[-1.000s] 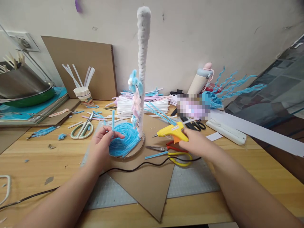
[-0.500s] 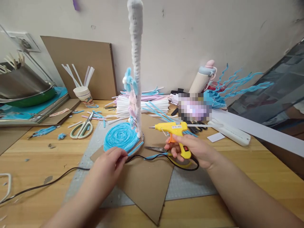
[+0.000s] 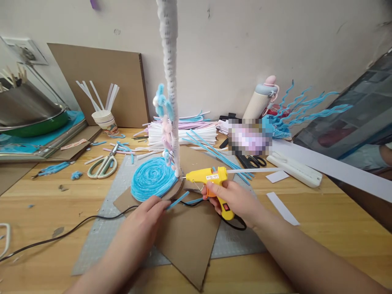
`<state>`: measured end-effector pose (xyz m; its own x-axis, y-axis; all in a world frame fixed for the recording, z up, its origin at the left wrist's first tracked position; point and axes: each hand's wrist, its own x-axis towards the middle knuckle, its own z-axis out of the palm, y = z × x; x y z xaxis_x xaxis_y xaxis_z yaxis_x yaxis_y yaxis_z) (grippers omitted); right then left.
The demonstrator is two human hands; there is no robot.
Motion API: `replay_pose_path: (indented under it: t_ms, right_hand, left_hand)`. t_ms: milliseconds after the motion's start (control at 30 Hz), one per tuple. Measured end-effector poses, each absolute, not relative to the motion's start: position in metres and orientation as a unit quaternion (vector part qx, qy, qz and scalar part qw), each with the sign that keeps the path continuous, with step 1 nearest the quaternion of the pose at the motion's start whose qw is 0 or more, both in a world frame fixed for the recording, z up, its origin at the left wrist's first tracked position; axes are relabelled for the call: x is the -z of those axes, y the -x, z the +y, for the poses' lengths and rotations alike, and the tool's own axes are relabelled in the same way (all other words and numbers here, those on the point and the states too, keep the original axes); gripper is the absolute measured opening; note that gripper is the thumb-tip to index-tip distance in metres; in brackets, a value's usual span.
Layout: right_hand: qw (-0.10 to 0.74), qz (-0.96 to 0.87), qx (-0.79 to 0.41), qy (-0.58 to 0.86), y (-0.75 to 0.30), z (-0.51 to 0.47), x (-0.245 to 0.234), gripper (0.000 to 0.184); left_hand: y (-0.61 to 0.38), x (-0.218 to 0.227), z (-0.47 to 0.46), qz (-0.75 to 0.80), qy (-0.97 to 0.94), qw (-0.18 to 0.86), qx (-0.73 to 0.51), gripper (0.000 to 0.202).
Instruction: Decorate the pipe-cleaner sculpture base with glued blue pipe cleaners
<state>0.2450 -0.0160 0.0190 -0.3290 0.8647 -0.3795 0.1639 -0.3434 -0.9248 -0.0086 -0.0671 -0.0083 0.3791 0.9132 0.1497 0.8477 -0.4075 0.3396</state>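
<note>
"Both hands are occupied, I think? What has the left hand?"

"It pinches a blue fuzzy strip — the near end goes in between the finger and the thumb, and the far end is slanting away toward the right side."

"And the right hand?"

"It is wrapped around the handle of a yellow glue gun, with the fingers beside the orange trigger. Whether the trigger is pressed, I cannot tell."

"To where does the nozzle point?"

"To the left, near the foot of a white fuzzy post, which stands upright beyond the hands. If it touches there, I cannot tell. A glue stick sticks out of the back of the gun, above the right wrist."

"What is just beyond the left hand?"

"A blue spiral disc, lying flat; the post rises at its right edge, with blue and pink fuzzy flowers along its left side."

"And under the hands?"

"A piece of cardboard on a cutting mat. One black cord passes by the left hand, and scissors lie farther out — left of that hand."
</note>
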Motion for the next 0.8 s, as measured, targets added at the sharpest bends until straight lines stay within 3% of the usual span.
replay_pose_path:
  t_ms: [133,300,800]
  right_hand:
    - [0.213,-0.576,-0.585,0.529,-0.237,-0.025,-0.018,0.031]
    - [0.217,-0.599,-0.560,0.530,-0.221,-0.035,-0.009,0.028]
    - [0.251,-0.543,-0.557,0.576,-0.223,-0.023,-0.009,0.033]
  left_hand:
    - [0.023,0.000,-0.076,0.522,-0.833,0.062,-0.174,0.027]
    - [0.048,-0.003,-0.076,0.465,-0.868,-0.039,-0.170,0.020]
    - [0.046,0.009,-0.070,0.443,-0.881,0.009,-0.164,0.027]
